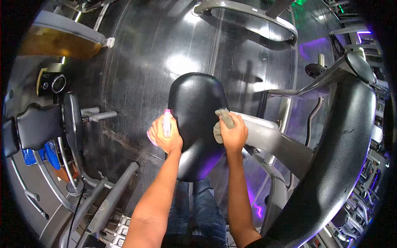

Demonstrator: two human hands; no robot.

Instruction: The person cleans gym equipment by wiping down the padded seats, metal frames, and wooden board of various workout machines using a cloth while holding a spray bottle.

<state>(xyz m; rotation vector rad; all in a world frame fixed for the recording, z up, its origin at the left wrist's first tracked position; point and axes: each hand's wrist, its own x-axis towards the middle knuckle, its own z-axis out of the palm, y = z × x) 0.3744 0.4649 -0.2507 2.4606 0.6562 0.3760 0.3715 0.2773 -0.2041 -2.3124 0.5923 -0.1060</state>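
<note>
A black padded seat of a gym machine lies right below me, between my two hands. My left hand is closed around a spray bottle with a white and pink top, held by the seat's left edge. Most of the bottle's body is hidden by the fingers. On the seat's right edge, my right hand grips a crumpled grey-green cloth. The cloth appears to touch the seat there.
To the right rises a long black backrest pad on a grey metal frame. Grey machine tubes stand at lower left, with black pads beyond. A curved metal frame crosses the dark shiny floor ahead.
</note>
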